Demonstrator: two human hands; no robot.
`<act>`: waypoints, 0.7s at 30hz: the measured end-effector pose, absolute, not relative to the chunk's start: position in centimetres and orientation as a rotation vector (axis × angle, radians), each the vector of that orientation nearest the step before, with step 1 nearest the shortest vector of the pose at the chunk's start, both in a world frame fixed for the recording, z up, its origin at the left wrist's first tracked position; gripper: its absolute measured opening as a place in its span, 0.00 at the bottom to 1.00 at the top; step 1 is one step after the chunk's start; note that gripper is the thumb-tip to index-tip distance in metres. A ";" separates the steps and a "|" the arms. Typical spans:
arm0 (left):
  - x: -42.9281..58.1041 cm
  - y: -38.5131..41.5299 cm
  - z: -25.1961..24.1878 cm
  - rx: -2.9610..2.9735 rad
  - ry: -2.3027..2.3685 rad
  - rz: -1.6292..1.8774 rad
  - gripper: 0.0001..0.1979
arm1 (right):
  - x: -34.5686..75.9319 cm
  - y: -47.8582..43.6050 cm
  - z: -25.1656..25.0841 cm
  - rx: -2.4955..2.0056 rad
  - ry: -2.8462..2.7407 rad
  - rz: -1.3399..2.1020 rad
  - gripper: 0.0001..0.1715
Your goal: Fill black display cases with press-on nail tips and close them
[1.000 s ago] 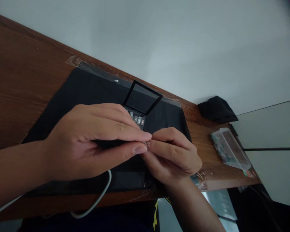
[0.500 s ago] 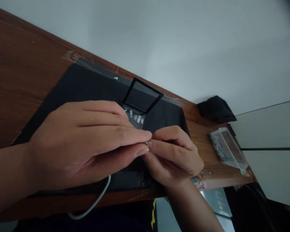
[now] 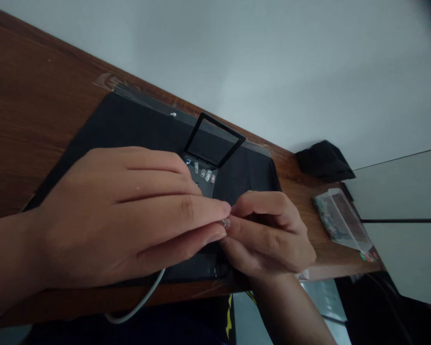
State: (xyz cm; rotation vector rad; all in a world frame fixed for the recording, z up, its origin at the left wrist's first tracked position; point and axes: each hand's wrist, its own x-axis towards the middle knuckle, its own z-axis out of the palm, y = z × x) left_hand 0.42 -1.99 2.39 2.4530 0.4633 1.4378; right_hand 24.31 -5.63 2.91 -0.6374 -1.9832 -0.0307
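My left hand (image 3: 122, 211) lies over a black mat (image 3: 129, 129), its fingers pressed together and pinching toward the right. My right hand (image 3: 269, 235) is curled closed, and its fingertips meet those of the left. Between the two sets of fingertips sits a tiny pale part (image 3: 225, 222), too small to name. Just behind the fingers stands a small black device (image 3: 204, 175) with several grey buttons and an open flip lid (image 3: 213, 141). Much of the device is hidden by my left hand.
The brown wooden table (image 3: 28, 96) runs along a pale wall. A clear plastic box (image 3: 341, 220) with small parts lies at the right, and a black cloth lump (image 3: 323, 160) beyond it. A white cable (image 3: 140, 302) hangs off the near edge.
Both hands have stayed pinched together and drifted slightly to the right and lower in view; the view has shifted a little.
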 end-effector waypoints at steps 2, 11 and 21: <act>0.6 -2.1 2.9 2.413 0.451 1.439 0.06 | 24.4 -5.6 2.9 -0.599 -1.997 -0.017 0.08; 0.9 -2.2 3.2 2.208 0.466 1.306 0.07 | 24.3 -6.1 2.8 -0.678 -2.039 -0.088 0.09; 1.3 -2.5 3.2 1.870 0.540 1.032 0.07 | 24.7 -5.6 2.8 -0.607 -2.062 -0.163 0.09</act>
